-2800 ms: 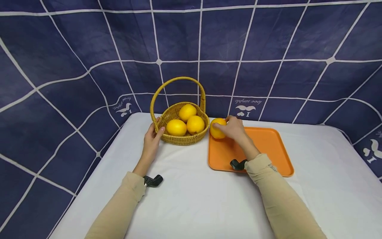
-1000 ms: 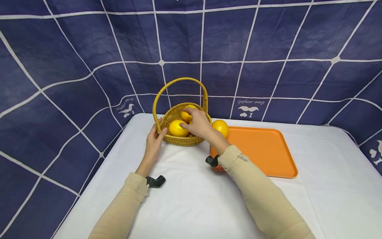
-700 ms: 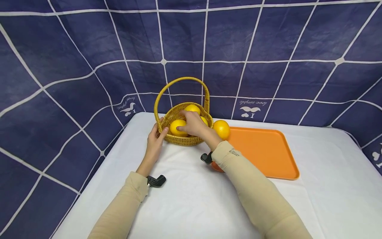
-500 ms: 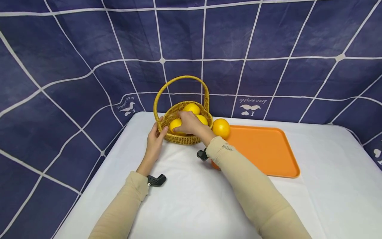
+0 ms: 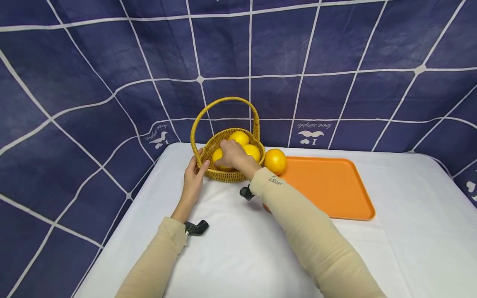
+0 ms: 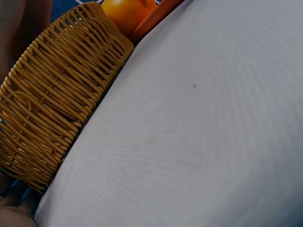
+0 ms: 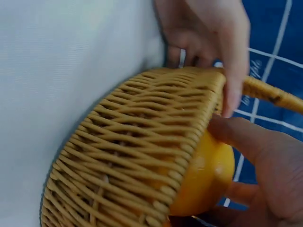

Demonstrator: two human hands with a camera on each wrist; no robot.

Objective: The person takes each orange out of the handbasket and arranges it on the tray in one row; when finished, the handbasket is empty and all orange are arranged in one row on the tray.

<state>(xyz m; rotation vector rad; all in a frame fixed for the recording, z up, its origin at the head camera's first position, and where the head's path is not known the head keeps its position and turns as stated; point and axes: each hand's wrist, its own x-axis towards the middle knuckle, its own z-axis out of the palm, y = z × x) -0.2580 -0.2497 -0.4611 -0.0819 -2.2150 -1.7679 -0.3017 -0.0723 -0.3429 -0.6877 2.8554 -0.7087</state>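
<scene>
A yellow wicker basket [image 5: 227, 176] with a tall hoop handle stands at the back of the table, holding several oranges. My left hand [image 5: 192, 179] grips its left side, the thumb over the rim and the fingers outside. Inside the basket, my right hand [image 5: 232, 155] holds the front-left orange [image 7: 206, 175], with thumb and fingers around it; the right wrist view shows this orange just above the rim. Behind and to the right of that hand lie another orange [image 5: 239, 137] and a third orange [image 5: 252, 152]. One more orange [image 5: 275, 161] sits at the tray's back left corner, beside the basket.
An orange tray [image 5: 328, 186] lies to the right of the basket, partly behind the right sleeve. White cloth [image 5: 231, 248] covers the table. A dark blue curtain [image 5: 279, 54] with white lines hangs close behind the basket and along the left.
My right hand has let go of the orange at the tray's corner, moved left into the basket and closed around the front-left orange. My left hand has stayed on the basket.
</scene>
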